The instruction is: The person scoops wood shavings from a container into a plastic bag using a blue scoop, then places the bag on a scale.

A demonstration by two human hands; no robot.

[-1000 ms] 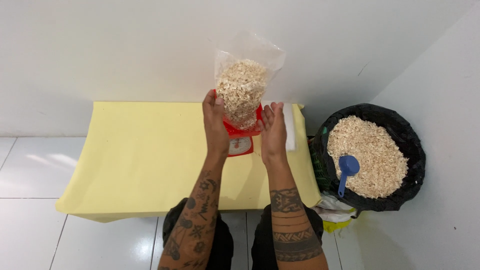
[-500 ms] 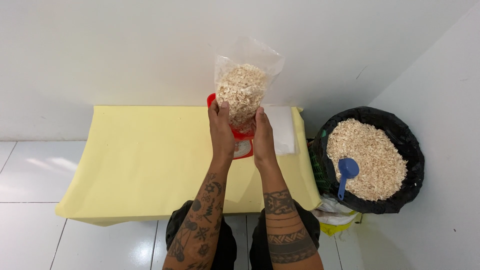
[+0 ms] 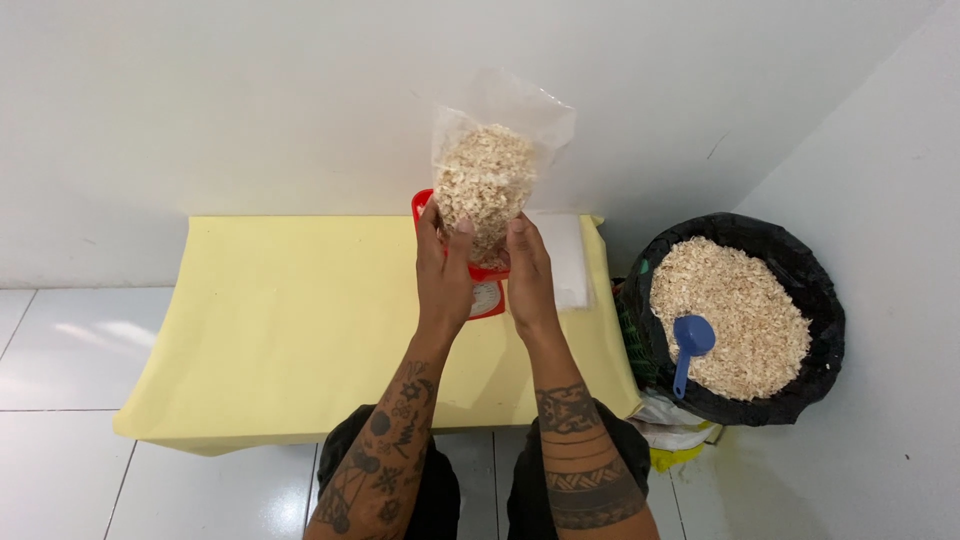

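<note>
Now your left hand point(image 3: 443, 270) and right hand point(image 3: 528, 275) both close around one clear bag of flakes point(image 3: 487, 180) above one red scale point(image 3: 484, 290), with one black bin point(image 3: 735, 318) holding one blue scoop point(image 3: 690, 342) at three o'clock.

A clear plastic bag point(image 3: 490, 165) of pale flakes stands upright above a red scale's white dial face point(image 3: 486, 297), whose markings are probably too small to tell.

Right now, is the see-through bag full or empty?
Mostly full: the clear bag holds pale flakes up to near its empty top, gripped by both hands.
</note>
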